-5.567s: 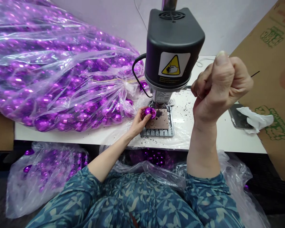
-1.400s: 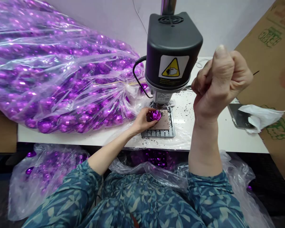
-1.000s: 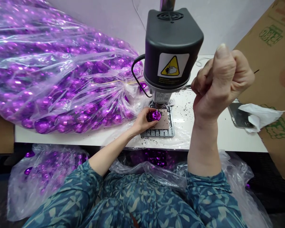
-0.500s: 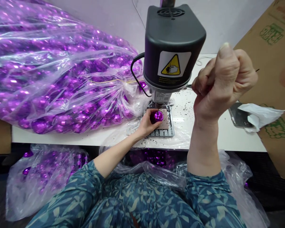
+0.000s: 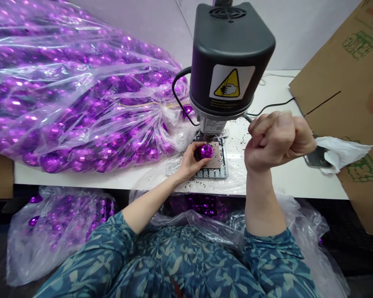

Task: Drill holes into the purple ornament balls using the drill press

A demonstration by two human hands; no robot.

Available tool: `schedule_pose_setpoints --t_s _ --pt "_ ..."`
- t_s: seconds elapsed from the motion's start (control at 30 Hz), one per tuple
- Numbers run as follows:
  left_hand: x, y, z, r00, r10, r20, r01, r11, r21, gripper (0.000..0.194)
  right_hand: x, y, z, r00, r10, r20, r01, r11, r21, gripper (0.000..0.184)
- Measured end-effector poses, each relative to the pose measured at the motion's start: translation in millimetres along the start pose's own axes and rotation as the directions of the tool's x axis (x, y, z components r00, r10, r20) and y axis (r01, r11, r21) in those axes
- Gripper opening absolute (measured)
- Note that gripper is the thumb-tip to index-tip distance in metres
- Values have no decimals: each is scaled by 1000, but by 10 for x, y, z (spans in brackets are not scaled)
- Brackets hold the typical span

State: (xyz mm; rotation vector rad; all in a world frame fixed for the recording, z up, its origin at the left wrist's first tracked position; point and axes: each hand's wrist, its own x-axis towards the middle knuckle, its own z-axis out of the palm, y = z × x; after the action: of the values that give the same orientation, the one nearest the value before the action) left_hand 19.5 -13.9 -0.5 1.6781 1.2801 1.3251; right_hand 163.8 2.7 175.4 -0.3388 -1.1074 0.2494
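Note:
My left hand (image 5: 192, 160) curls thumb and fingers around a shiny purple faceted ball (image 5: 207, 151), the look of a disco-ball ornament. The ball rests on a brown square board (image 5: 215, 162) on the slotted metal base (image 5: 223, 171) of a bench drill press (image 5: 230, 49). Directly above the ball is the machine's lower end; the bit itself is hard to make out. My right hand (image 5: 278, 138) is a closed fist at the right of the machine, around its feed lever (image 5: 247, 118). Only a short piece of that metal rod shows; the fist hides the rest.
A big clear bag (image 5: 90, 95) of purple balls fills the left side. Another bag (image 5: 59, 227) of them hangs below the table (image 5: 298, 182). At the right are a cardboard box (image 5: 345, 62), a phone (image 5: 313, 159) and white tissue (image 5: 342, 151). Dark shavings speckle the tabletop.
My right fist has come down and slightly left, tipping forward with the lever. My left hand and the ball stay nearly in place. The view has shifted slightly.

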Motion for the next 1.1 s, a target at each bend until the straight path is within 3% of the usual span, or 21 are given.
schedule_pose_setpoints --t_s 0.13,0.3,0.5,0.6,0.63,0.73,0.77,0.83,0.9,0.97,1.03,1.1 --pt "7 6 -7 1000 1 -7 -1 1000 6 57 -74 108 -56 994 -104 -37 105 994 14 57" --pt "9 -19 -1 999 30 -12 -30 1000 -9 56 -182 219 -153 979 -205 -1 205 978 27 53" --pt "22 -93 15 998 58 -24 -58 998 -20 57 -134 172 -135 943 -310 117 298 948 115 50" --pt "43 -54 8 997 69 -33 -69 998 16 56 132 82 -9 980 -170 102 166 985 44 51" --pt "33 -17 -2 995 79 -53 -77 996 49 54 242 59 41 994 -16 112 20 999 -33 53" --pt "-131 163 -47 978 172 -119 -146 969 202 49 530 39 171 970 199 141 -191 979 -66 56" --pt "-238 235 -63 970 222 -101 -191 949 249 47 591 47 200 962 226 156 -220 974 -53 59" --pt "-510 364 -86 947 315 52 -316 901 296 43 650 68 234 955 250 159 -251 968 -15 62" --pt "-770 437 -99 881 379 284 -455 843 286 47 649 86 243 958 251 142 -256 966 21 62" --pt "-894 432 -137 803 428 416 -555 791 258 62 628 97 241 960 252 120 -259 965 44 61" --pt "-797 365 -256 791 460 402 -580 773 258 64 616 101 239 962 247 112 -255 965 57 60" --pt "-492 279 -490 846 413 338 -516 796 318 44 617 100 239 962 251 105 -258 964 64 60"
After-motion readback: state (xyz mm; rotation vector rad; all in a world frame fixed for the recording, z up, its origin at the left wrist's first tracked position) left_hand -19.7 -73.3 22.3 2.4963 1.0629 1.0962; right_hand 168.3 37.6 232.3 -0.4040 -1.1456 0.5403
